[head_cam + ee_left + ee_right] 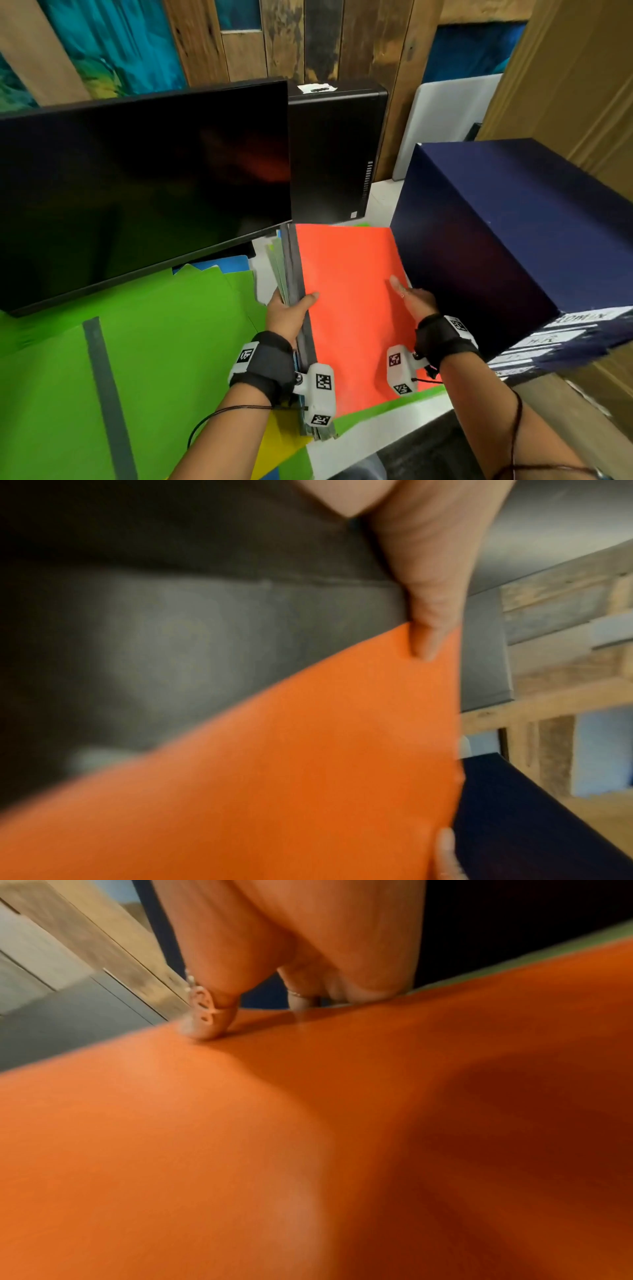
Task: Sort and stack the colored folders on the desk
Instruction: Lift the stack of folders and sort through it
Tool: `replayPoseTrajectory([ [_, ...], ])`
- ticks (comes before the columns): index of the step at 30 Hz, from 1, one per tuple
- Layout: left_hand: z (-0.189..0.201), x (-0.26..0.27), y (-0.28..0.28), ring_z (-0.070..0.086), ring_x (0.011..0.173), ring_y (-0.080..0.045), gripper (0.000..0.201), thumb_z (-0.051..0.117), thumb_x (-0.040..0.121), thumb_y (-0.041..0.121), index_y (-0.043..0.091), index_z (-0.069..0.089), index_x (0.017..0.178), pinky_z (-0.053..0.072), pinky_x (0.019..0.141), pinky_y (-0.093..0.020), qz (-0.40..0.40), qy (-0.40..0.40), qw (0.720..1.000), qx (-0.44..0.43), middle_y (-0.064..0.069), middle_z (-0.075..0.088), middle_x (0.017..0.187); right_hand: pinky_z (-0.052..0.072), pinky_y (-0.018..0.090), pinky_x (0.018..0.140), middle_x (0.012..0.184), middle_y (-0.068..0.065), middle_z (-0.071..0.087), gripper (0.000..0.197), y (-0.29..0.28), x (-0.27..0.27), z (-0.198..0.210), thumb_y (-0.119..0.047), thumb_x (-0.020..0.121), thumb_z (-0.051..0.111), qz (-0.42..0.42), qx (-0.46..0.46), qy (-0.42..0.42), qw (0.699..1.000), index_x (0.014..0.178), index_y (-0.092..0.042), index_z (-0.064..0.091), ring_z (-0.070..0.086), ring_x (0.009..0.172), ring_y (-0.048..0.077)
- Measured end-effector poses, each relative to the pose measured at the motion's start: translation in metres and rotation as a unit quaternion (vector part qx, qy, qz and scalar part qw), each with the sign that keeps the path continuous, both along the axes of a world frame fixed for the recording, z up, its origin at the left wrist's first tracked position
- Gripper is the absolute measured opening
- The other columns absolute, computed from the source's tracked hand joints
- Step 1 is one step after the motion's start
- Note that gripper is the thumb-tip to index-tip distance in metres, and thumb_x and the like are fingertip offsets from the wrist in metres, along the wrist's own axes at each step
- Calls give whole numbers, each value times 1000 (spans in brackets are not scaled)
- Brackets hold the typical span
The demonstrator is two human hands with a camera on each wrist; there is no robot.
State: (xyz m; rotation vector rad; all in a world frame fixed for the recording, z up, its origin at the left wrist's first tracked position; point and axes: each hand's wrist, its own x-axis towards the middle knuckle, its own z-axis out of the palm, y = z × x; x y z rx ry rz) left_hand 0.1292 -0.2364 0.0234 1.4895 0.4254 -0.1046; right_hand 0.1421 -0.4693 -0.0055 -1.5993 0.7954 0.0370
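An orange folder is held on top of a bundle of folders, between the two hands and above the desk. The bundle's grey spine edge is gripped by the left hand: the thumb is laid over onto the orange cover, while the fingers are wrapped under the bundle, out of sight. The orange folder's right edge is gripped by the right hand, its thumb pressed flat on the cover and the fingers curled beneath. A ring is seen on one finger in the right wrist view.

Left of the left hand, green folders are spread over the desk, one crossed by a grey strip. Below the left wrist a yellow folder is seen, and a blue one beyond the green folders. A dark monitor stands beyond the left hand, a black computer case beyond the bundle. Just right of the right hand a dark blue box is seen.
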Motion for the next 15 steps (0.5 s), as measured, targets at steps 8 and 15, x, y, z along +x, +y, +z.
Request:
replayPoseTrajectory([
  [8, 65, -9, 17, 62, 69, 8, 36, 79, 70, 6, 11, 59, 100, 48, 60, -4, -11, -202, 979, 37, 9, 64, 84, 45, 17, 64, 79, -17, 67, 20, -5, 4, 78, -8, 94, 53, 68, -42, -269, 960, 95, -27, 60, 59, 62, -8],
  [15, 102, -15, 32, 55, 101, 11, 76, 83, 66, 19, 26, 39, 128, 46, 91, -18, -144, -267, 944, 130, 21, 55, 110, 51, 28, 93, 112, 1, 65, 62, -19, -19, 91, -1, 69, 75, 129, 91, -331, 930, 123, -11, 49, 61, 107, 15],
])
